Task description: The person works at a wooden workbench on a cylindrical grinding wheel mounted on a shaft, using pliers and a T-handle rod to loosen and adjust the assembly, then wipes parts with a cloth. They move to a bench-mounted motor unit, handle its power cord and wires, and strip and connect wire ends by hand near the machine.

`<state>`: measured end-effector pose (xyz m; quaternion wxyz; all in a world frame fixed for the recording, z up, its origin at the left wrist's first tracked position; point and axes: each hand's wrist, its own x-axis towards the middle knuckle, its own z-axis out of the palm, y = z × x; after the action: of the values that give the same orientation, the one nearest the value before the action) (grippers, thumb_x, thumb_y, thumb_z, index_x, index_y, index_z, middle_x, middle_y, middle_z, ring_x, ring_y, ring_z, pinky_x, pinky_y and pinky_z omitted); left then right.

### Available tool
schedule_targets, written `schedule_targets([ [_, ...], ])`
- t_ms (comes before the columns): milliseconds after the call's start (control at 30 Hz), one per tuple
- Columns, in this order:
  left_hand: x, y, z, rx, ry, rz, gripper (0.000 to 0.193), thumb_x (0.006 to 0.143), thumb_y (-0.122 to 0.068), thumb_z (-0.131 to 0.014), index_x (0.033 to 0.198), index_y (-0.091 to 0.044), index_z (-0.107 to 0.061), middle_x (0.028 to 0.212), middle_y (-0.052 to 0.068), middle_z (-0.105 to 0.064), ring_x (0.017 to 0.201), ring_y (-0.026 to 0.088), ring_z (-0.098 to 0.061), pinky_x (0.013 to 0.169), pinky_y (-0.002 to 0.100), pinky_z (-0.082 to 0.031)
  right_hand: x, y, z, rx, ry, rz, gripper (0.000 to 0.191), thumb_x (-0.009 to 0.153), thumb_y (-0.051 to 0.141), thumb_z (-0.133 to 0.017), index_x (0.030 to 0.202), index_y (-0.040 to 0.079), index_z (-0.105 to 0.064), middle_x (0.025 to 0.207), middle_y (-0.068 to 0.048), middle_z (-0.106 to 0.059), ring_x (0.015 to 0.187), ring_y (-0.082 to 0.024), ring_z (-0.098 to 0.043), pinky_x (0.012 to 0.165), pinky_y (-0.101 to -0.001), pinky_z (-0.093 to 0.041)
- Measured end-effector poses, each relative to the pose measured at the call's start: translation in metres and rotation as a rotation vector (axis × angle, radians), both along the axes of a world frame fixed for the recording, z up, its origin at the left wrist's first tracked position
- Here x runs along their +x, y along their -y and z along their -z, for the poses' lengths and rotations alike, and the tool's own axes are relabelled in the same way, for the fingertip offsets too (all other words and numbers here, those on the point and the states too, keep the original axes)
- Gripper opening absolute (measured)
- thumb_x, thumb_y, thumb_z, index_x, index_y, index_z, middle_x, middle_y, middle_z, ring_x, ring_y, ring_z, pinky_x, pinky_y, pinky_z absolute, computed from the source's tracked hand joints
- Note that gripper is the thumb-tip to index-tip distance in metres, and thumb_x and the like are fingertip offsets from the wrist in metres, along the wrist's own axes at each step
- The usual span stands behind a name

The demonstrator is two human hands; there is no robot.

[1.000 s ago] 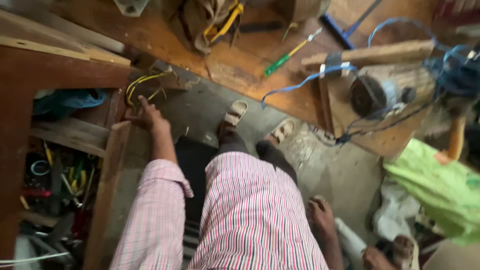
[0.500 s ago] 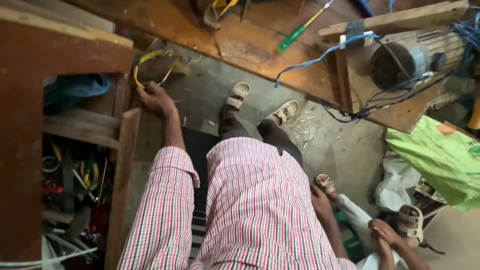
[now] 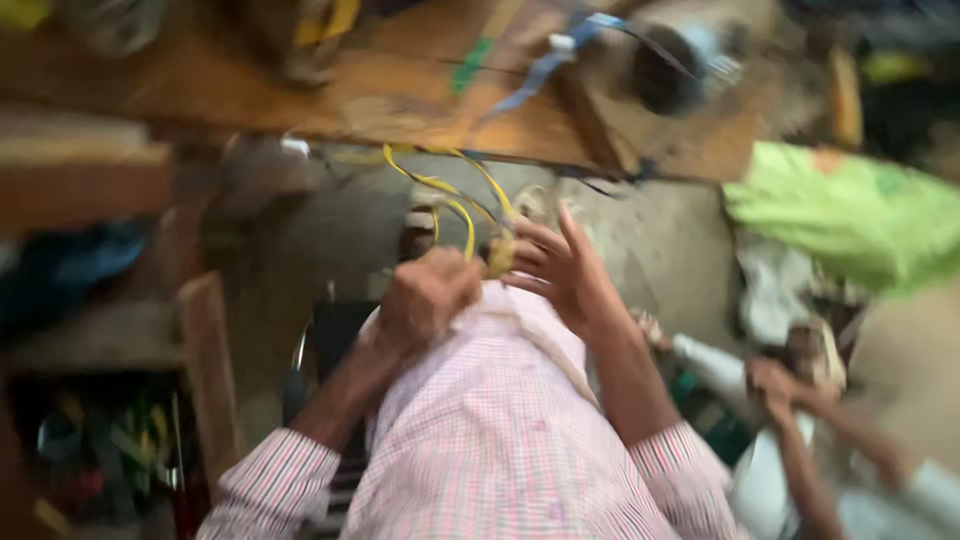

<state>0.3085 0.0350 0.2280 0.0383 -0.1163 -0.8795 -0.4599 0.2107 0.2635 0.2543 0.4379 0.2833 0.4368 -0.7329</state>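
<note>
Left hand [image 3: 428, 296] is curled into a fist around the lower end of a loop of thin yellow wire [image 3: 455, 196], knuckles turned up toward the camera. Right hand [image 3: 560, 268] sits just beside it with fingers spread and loose, palm facing the left one; a small yellowish lump at the wire's near end lies against its fingertips, though motion blur hides whether they pinch it. From both hands the wire rises in two or three slim, glossy arcs and curves back toward the underside of the wooden workbench [image 3: 300, 100], so it stands above and slightly between the hands, in front of the person's chest.

Both forearms come out of a shirt of pink and white stripes [image 3: 480, 450], its cuffs pushed back from the wrists. The bench top is worn brown timber, scuffed and stained, carrying a dark round motor [image 3: 668, 70] with a pale blue cord looped over it. Below lies a grey concrete floor [image 3: 650, 240], rough and dusty. A crumpled bright green cloth [image 3: 850, 215] lies at the right. Low at the right edge, another person's hands [image 3: 790, 385] work close to the floor.
</note>
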Motion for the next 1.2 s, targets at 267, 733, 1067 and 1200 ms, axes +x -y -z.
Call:
schedule_targets([
  [267,-0.069,-0.033,-0.045,0.706,0.549,0.161,0.053,0.090,-0.051,-0.064,0.126,-0.011,-0.064,0.112,0.005,-0.070,0.098,0.022,-0.066,0.084,0.033,-0.054,-0.018,0.003,-0.073,0.399,-0.602,-0.435,0.041,0.111,0.033,-0.059,0.101,-0.004,-0.073,0.072,-0.008,-0.066,0.054,-0.016,-0.061,0.046,-0.0329,-0.046],
  [733,-0.181,-0.090,-0.011,1.514,1.122,0.035,0.033,0.109,-0.040,-0.052,0.116,-0.010,-0.062,0.071,-0.007,-0.045,0.052,0.004,-0.038,0.046,0.022,-0.031,0.077,-0.080,-0.092,0.821,-0.920,-0.489,0.034,0.098,0.027,-0.062,0.124,0.005,-0.065,0.109,-0.016,-0.070,0.101,-0.026,-0.067,0.090,-0.0391,-0.052],
  [1067,-0.070,-0.166,-0.103,0.761,0.875,0.377,0.035,0.106,-0.028,-0.051,0.136,-0.011,-0.051,0.086,0.000,-0.064,0.072,0.007,-0.058,0.064,0.025,-0.050,0.043,-0.098,-0.083,0.305,-0.576,0.486,0.044,0.104,0.026,-0.059,0.141,0.002,-0.059,0.114,-0.008,-0.070,0.102,-0.017,-0.066,0.089,-0.0320,-0.054],
  [1200,-0.065,-0.152,-0.099,0.775,0.726,0.501,0.031,0.109,-0.026,-0.053,0.117,0.002,-0.062,0.091,0.005,-0.068,0.082,0.010,-0.063,0.075,0.027,-0.054,0.035,-0.104,-0.079,0.065,-0.246,0.706,0.037,0.102,0.025,-0.063,0.131,0.002,-0.059,0.089,-0.006,-0.070,0.083,-0.017,-0.067,0.078,-0.0325,-0.055],
])
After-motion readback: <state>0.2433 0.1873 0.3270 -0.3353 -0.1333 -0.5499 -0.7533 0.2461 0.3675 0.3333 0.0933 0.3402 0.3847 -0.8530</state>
